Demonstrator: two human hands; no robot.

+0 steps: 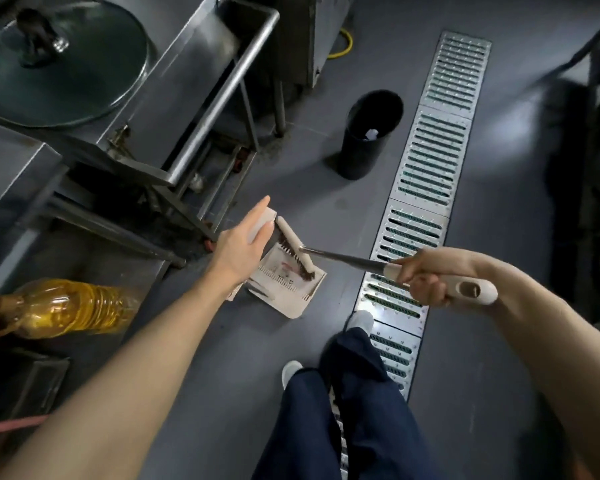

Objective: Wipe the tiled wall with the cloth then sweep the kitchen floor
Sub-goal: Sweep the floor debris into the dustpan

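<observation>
My right hand (426,278) grips the beige handle end of a broom (343,258), whose metal shaft runs left and down to a beige brush head (297,247) with dark bristles. The brush head rests on a beige dustpan (291,289) standing on the grey floor (222,358). My left hand (243,242) is closed on the top of the dustpan's upright beige handle (264,221), directly above the pan. No cloth or tiled wall is in view.
A steel counter and frame (201,109) with a glass lid (63,64) stand at left. A yellow oil bottle (59,308) lies on a low shelf. A black bin (368,133) stands beside a long metal drain grate (426,188). My legs are at bottom centre.
</observation>
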